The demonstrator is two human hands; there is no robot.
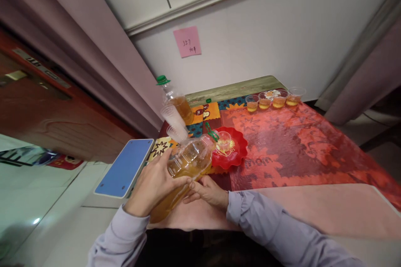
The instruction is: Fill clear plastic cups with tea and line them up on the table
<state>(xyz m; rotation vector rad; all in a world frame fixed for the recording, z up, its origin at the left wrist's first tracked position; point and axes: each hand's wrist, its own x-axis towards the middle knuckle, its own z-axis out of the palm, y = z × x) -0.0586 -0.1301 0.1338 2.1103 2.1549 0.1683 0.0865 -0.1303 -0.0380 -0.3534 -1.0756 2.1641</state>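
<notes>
A large clear plastic bottle (191, 159) of yellow-brown liquid lies tilted between my hands, its mouth toward the upper right. My left hand (153, 177) wraps over its near side. From below and to the right, my right hand (205, 192) supports it with bent fingers. At the mouth there is a green handle ring (212, 132). Just past it a clear plastic cup (224, 142) stands in a red scalloped plate (239, 159). Whether liquid is flowing into the cup I cannot tell.
Several cups (265, 101) with yellow liquid line the table's far right. A second bottle (181, 106) with a green cap stands at the back left, beside stacked cups (173, 119). A blue stool (125, 169) is left of the table. A pink note (188, 41) hangs on the wall.
</notes>
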